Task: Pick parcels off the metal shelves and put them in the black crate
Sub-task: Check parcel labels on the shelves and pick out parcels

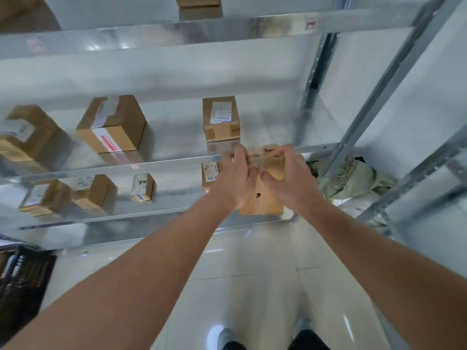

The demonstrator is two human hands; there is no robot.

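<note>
both my hands hold a flat brown cardboard parcel (262, 198) in the air just in front of the middle shelf edge of the grey metal shelves (161, 162). my left hand (233, 178) curls its fingers over the parcel's far left edge, and my right hand (286, 176) curls over its far right edge, thumb pressed on the near face. on the middle shelf, just beyond my hands, stands a small upright brown box with a white label (221, 118); further left sits a brown box with red-and-white tape (112, 125). on the lower shelf a small brown box with a handwritten label (142, 187) stands left of my hands. the black plastic crate (24, 276) sits on the pale tiled floor (252, 286) at the near left, well apart from the parcel.
</note>
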